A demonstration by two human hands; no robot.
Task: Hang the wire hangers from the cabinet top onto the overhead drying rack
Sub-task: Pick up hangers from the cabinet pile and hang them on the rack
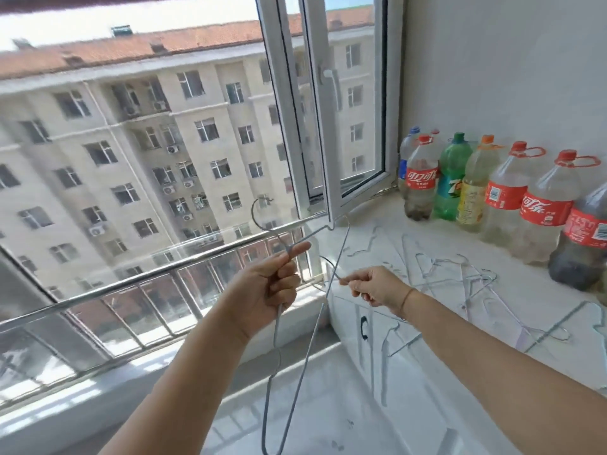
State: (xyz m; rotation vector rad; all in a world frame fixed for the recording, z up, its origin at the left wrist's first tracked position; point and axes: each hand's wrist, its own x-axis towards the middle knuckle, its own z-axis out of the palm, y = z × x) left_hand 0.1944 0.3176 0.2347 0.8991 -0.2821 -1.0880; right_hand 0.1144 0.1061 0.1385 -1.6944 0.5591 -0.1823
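The left hand (272,284) was closed around the neck of a grey wire hanger (315,330), index finger extended along the twisted wire just below the hook (259,213). That hanger hung with its long axis nearly vertical: the hook curled up above the left hand, and the triangular body trailed down below it toward the floor, in front of the window railing (147,277).

The right hand (374,285), just beside the left hand and toward the cabinet, had thumb and forefinger pressed together on a thin wire of what looked like a second hanger (328,267). Its hook end lay between the two hands and crossed the first hanger's shoulder wire, so the two seemed to be touching or snagged; blur made it hard to say which.

Beyond the right hand, the pile of remaining hangers (460,274) lay flat and tangled on the white cabinet surface (377,231), with a row of plastic bottles (492,192) standing behind the pile against the wall.

The overhead drying rack was not in view. Judging from the task, it lay above the left hand, and that hand was the better placed, since its hook already pointed upward. The crossing wires probably needed parting first, or the second hanger might be dragged along and fall.
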